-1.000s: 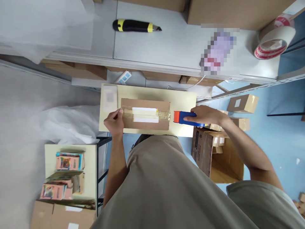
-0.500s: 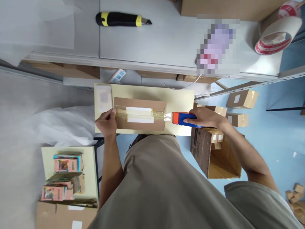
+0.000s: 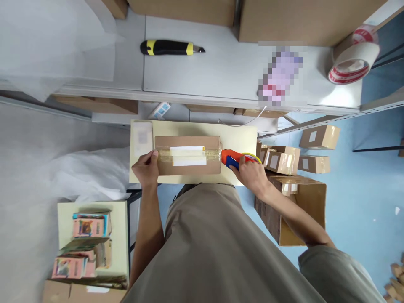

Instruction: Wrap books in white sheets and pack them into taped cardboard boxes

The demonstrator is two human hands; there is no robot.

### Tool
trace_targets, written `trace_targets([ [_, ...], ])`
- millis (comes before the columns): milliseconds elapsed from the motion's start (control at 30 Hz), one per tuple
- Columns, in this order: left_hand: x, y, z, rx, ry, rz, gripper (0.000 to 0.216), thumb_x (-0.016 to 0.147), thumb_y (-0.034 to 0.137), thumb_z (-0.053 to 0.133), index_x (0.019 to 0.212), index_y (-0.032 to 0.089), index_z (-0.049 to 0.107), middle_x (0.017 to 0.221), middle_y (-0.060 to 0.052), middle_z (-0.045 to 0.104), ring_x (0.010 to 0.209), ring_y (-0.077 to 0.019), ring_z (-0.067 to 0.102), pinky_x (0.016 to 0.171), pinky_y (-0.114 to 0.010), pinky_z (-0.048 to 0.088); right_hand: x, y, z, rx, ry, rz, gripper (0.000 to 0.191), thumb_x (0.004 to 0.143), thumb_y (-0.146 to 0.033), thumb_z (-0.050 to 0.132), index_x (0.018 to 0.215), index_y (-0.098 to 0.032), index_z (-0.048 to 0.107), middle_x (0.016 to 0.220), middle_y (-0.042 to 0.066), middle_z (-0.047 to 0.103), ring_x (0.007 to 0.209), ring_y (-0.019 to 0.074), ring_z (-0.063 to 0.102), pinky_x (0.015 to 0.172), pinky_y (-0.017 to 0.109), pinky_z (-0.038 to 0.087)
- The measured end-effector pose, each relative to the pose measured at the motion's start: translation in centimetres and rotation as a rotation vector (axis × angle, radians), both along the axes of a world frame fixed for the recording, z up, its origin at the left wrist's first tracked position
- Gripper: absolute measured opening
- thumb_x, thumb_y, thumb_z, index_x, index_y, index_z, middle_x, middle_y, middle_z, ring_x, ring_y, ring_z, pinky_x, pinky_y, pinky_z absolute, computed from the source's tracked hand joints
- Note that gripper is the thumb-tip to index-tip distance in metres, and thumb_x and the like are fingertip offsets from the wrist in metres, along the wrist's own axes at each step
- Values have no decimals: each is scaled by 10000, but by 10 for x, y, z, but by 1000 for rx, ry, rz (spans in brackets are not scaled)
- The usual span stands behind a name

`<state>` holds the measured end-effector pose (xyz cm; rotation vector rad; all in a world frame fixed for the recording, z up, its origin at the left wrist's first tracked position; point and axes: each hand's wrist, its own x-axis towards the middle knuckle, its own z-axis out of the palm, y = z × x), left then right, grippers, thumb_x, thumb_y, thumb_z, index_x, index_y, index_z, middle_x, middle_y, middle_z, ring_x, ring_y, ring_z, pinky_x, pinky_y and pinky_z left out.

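Note:
A brown cardboard box lies flat on the small cream table. Clear tape runs along its top, over part of a white paper label. At the box's left end, my left hand is closed, thumb and fingers gripping the edge by the tape. My right hand is wrapped around an orange and blue tape dispenser, whose front meets the box's right end. The dispenser's roll shows partly behind that hand.
On the grey shelf lie a yellow-black utility knife, a pixelated phone-like object and a tape roll. A large open carton and smaller boxes stand right. Books sit on a table lower left.
My right hand has brought the tape dispenser left and tilted it against the box's right end. The tape stretched between them no longer shows. My left hand stays at the left end.

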<state>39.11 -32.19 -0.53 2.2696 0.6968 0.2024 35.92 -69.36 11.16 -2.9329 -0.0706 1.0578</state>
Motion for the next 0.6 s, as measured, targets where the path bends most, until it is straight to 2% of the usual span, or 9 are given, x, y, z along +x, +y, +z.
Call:
trace_targets([
  [100, 4, 0, 1, 2, -21, -18, 302, 945, 360, 724, 1090, 133, 861, 1065, -105, 855, 1013, -264, 808, 979, -366, 640, 1, 12, -8, -6, -63, -79, 556, 1183, -514, 426, 1321, -15, 631, 978, 265, 806, 914, 344, 824, 769, 351, 559],
  [233, 9, -2, 1, 26, -48, -51, 289, 936, 366, 713, 1058, 152, 864, 1035, -90, 849, 981, -252, 791, 942, -346, 635, 15, 20, -21, -11, -112, -156, 519, 1167, -510, 491, 1272, -32, 666, 1036, 265, 811, 992, 337, 821, 813, 347, 572],
  [433, 24, 1, -2, 16, -80, -104, 270, 912, 356, 713, 1014, 160, 869, 1014, -96, 840, 949, -256, 780, 933, -356, 622, 28, 24, -41, -9, -17, -174, 515, 1150, -521, 518, 1284, -72, 731, 1207, 260, 811, 1125, 334, 805, 881, 349, 583],
  [600, 44, 16, -12, 22, -71, -169, 264, 927, 359, 688, 1006, 184, 870, 1021, -87, 831, 957, -271, 767, 959, -399, 611, 42, 27, -52, 17, 94, -156, 533, 1122, -557, 557, 1327, -102, 746, 1288, 242, 802, 1172, 348, 787, 914, 372, 581],
])
